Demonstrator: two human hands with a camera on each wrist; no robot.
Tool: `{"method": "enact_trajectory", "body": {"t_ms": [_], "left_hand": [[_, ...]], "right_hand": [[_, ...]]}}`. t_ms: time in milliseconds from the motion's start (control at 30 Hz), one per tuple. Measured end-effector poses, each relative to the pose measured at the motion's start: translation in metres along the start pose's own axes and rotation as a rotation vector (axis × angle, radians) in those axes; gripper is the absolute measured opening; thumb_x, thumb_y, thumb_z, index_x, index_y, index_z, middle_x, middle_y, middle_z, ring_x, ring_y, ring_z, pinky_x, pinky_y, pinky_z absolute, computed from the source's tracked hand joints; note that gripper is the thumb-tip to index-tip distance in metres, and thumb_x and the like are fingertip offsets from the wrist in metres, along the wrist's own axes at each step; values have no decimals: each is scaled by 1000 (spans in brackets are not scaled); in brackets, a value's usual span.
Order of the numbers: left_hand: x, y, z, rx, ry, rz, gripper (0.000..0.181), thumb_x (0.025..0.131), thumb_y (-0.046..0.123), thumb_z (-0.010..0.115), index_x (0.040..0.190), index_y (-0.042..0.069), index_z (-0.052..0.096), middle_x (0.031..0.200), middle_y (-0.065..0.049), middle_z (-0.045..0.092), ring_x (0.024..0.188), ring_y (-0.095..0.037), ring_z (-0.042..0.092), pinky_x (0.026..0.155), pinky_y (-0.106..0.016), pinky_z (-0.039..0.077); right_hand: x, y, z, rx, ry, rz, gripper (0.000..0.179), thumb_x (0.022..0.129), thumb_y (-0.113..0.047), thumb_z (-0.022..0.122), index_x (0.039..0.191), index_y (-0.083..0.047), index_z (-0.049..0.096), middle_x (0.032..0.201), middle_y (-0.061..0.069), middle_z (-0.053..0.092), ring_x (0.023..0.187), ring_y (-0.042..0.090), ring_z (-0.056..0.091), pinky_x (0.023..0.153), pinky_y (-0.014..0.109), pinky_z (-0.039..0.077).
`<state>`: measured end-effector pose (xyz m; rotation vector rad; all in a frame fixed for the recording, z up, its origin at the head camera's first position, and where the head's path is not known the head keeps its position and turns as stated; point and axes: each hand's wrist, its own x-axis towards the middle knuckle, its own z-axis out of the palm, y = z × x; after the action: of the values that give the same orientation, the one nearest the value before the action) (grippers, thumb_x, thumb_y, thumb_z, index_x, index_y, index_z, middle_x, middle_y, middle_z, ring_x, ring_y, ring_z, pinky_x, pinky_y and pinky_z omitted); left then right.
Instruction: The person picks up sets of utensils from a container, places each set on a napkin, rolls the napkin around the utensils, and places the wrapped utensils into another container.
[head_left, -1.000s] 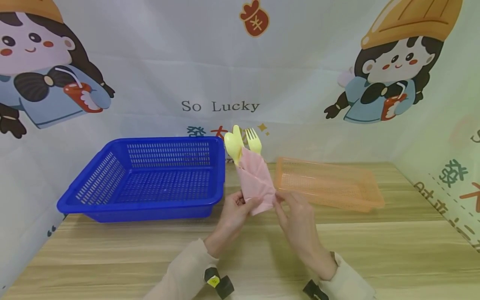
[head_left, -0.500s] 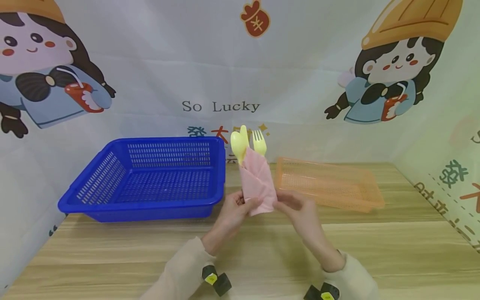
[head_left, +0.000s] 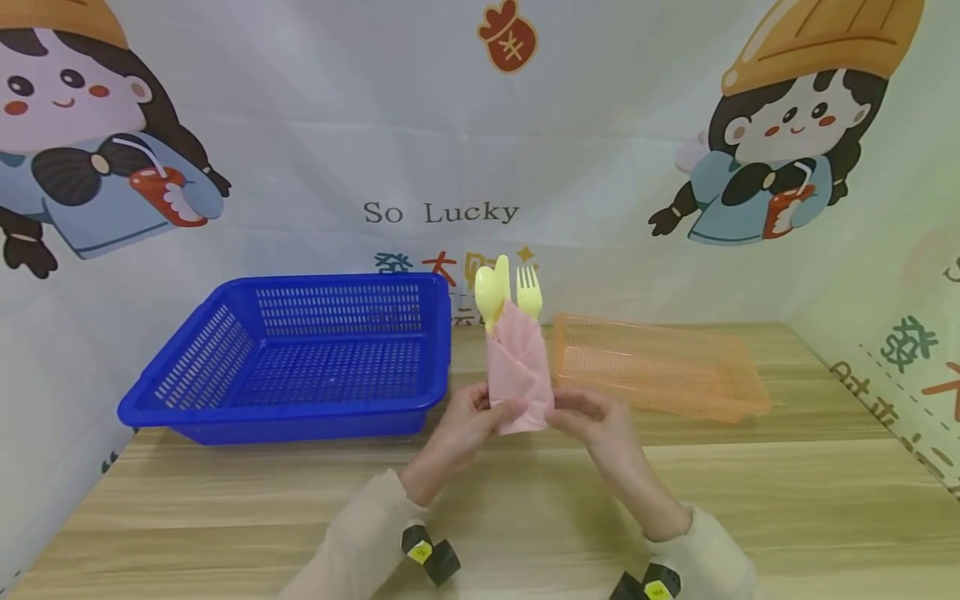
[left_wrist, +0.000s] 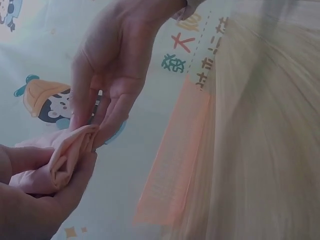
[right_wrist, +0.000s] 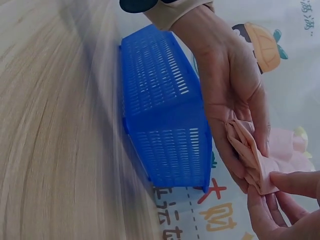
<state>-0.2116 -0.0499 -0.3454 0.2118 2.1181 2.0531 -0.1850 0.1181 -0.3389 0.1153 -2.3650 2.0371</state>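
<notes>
A folded pink napkin (head_left: 520,367) stands nearly upright above the table, wrapped round yellow cutlery. Out of its top stick a spoon (head_left: 488,296), a knife (head_left: 503,279) and a fork (head_left: 529,292); their handles are hidden inside. My left hand (head_left: 468,423) grips the lower left of the napkin, thumb across its front. At the lower right edge my right hand (head_left: 603,425) pinches it between thumb and fingers. The napkin's layered bottom folds (left_wrist: 70,155) show in the left wrist view, and again as bunched folds (right_wrist: 250,155) in the right wrist view.
To the left on the wooden table (head_left: 517,508) stands a blue plastic basket (head_left: 285,425), with nothing in it. A shallow orange basket (head_left: 660,367) lies at the back right. Behind both hangs a printed cloth (head_left: 600,150).
The wrapped cutlery has turned from a leftward tilt to nearly upright, its top shifting right. My right hand has changed its hold on the lower right edge; my left hand keeps its grip.
</notes>
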Motion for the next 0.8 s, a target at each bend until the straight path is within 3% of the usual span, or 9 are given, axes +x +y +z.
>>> {"method": "enact_trajectory", "body": {"t_ms": [267,533,800], "left_hand": [[2,-2,0,5,11,7,29,82,7,62,106,-7,56,90,-12,63,70,-8,54,63,-21,47],[2,-2,-1,2,4,7,30,82,9,62,107,-6,56,92,-12,63,71,-9,54,64,-21,47],[-2,-4,-3,83,-77,14,28,80,9,63,102,-7,59,86,-11,65,69,-9,52,61,-21,43]], "right_hand": [[0,-1,2,19,40,10,31,77,-7,66,106,2,60,102,13,64,91,17,60,91,39,41],[1,1,3,36,10,-7,32,78,-5,64,109,3,57,106,15,62,95,20,58,94,41,39],[3,1,7,-55,-2,2,35,81,-15,63,111,3,58,113,16,59,108,27,51,92,44,39]]}}
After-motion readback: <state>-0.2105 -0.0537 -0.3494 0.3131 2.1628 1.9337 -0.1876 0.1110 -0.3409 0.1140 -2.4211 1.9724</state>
